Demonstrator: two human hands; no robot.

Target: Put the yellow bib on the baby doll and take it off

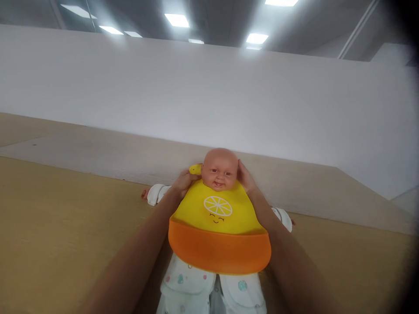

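Note:
A baby doll [220,168] lies face up in white patterned clothes [188,279], its arms spread to both sides. Over its chest rests a yellow bib [218,209] with a lemon-slice face and an orange pocket [219,250]. Beside the doll's neck, at the left, my left hand [186,180] is closed on the bib's strap, whose yellow end sticks out above the fingers. My right hand [245,176] is at the other side of the doll's head and neck, by the bib's upper edge; most of its fingers are hidden behind the head.
The doll lies on a tan surface [65,218]. Beyond it are a greyish strip [108,150] and a long white wall or partition [196,96]. Ceiling lights shine above.

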